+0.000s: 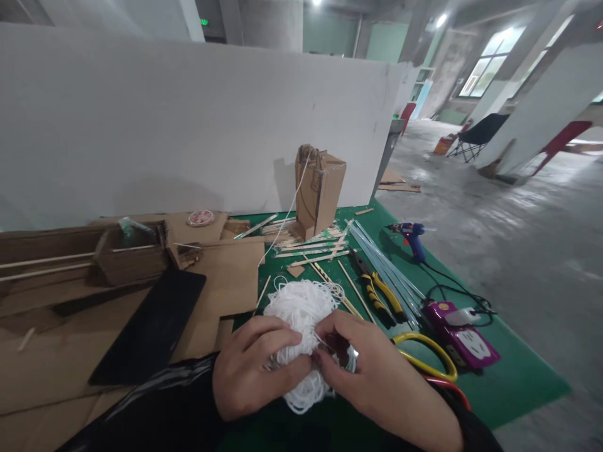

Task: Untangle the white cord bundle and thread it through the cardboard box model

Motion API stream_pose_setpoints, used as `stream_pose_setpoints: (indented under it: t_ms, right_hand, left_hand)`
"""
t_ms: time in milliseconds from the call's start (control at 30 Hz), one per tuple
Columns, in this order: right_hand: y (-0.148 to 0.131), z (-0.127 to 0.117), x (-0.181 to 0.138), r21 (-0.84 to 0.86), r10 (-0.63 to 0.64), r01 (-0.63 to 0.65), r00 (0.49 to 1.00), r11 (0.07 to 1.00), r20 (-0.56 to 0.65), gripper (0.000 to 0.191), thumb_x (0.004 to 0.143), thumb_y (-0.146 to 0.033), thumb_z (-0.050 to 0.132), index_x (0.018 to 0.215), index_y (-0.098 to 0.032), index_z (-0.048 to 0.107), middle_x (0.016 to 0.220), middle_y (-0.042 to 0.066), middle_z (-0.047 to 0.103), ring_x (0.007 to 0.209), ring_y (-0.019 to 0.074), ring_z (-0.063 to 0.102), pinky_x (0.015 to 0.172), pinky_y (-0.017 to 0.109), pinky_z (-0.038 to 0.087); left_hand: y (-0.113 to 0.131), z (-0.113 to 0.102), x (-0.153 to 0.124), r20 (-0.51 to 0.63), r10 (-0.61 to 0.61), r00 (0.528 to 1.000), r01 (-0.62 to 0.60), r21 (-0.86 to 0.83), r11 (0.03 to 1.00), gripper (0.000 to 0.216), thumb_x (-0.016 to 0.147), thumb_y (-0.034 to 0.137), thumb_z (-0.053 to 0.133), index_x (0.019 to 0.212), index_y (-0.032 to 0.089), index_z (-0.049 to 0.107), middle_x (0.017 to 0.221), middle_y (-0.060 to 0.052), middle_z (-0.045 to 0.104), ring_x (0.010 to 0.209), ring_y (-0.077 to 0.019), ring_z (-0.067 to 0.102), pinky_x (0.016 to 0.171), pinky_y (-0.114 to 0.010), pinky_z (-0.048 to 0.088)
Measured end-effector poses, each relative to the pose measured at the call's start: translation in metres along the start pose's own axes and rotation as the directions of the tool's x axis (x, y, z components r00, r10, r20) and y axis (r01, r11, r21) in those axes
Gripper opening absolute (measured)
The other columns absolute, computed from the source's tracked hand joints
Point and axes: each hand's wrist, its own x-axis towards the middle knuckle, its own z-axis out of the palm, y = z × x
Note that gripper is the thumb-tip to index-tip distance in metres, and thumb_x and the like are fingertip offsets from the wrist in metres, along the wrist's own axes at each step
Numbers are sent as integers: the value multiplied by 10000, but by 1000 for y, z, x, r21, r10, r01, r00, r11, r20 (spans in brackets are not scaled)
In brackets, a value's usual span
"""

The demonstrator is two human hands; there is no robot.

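Note:
A loose, tangled bundle of white string (pixel 301 304) lies at the near middle of the green table. My left hand (pixel 259 367) is curled around its left side, with fingers and thumb pressing into it. On the right, my right hand (pixel 358 361) has thumb and index finger drawn together on a strand of the string, and more loops show beside its palm. Behind the bundle stands an upright cardboard box structure (pixel 325 194), with a white string hanging from its top down to the table.
Thin wooden sticks (pixel 311 248) lie around the box's base. To the right are pliers (pixel 377 289), clear glue sticks (pixel 381 263), a blue glue gun (pixel 412 238), a purple power strip (pixel 461 336) and yellow handles (pixel 426 351). Cardboard (pixel 235 270) and a black tablet-like slab (pixel 151 326) lie left.

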Motion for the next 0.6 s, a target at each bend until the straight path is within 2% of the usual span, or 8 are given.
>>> stream_pose_setpoints:
  t_ms: [100, 200, 267, 367, 400, 467, 600]
  right_hand:
    - [2, 2, 1, 24, 14, -14, 1000, 1000, 0, 68, 818, -125, 574, 823, -190, 557, 775, -17, 571, 691, 123, 503, 615, 236, 382]
    - [4, 4, 2, 83, 6, -5, 1000, 997, -7, 59, 843, -136, 554, 820, -190, 556, 755, -23, 560, 680, 118, 494, 616, 231, 386]
    - [7, 5, 3, 142, -8, 11, 1000, 990, -17, 66, 857, -133, 538, 831, -189, 560, 757, -26, 558, 683, 113, 492, 620, 222, 393]
    - [13, 7, 4, 194, -12, 19, 999, 981, -36, 72, 857, -124, 537, 839, -187, 567, 756, -29, 556, 683, 107, 488, 622, 212, 394]
    - [14, 8, 5, 197, -10, 18, 999, 980, -44, 71, 856, -124, 538, 842, -185, 570, 753, -30, 555, 680, 106, 485, 621, 211, 392]
    - [19, 10, 6, 194, -6, 19, 998, 981, -66, 67, 859, -128, 538, 843, -182, 574, 749, -29, 552, 676, 106, 483, 621, 212, 389]
    - [27, 14, 7, 183, 0, 21, 993, 983, -115, 46, 874, -156, 543, 855, -183, 574, 756, -22, 555, 678, 110, 489, 614, 213, 390]
  left_hand:
    - [-4, -1, -1, 50, 56, 997, -55, -11, 998, 67, 888, 202, 654, 888, 245, 704, 853, 10, 656, 891, -159, 622, 798, -255, 541]
    - [-6, 0, -3, 108, 81, 991, -73, -73, 995, 126, 918, 174, 583, 954, 244, 682, 974, -31, 635, 1014, -199, 591, 879, -324, 516]
    - [-2, 0, -4, 140, 8, 990, 15, -164, 986, 135, 934, 308, 557, 962, 210, 645, 1063, -83, 608, 1068, -245, 562, 910, -389, 491]
    - [7, -1, -2, 205, -169, 964, 228, -307, 924, 446, 875, 626, 499, 941, 194, 588, 1113, -126, 588, 1088, -301, 529, 932, -462, 452]
    - [9, -2, -1, 235, -226, 945, 299, -347, 889, 473, 875, 653, 462, 938, 200, 580, 1116, -124, 594, 1098, -307, 521, 939, -470, 441]
    - [7, -5, 1, 316, -292, 903, 410, -424, 808, 420, 924, 590, 392, 953, 214, 576, 1140, -115, 610, 1134, -305, 507, 954, -468, 428]
    - [-9, -13, 8, 438, -266, 859, 492, -561, 666, 436, 961, 555, 307, 968, 226, 593, 1054, -89, 683, 1120, -288, 541, 958, -447, 434]
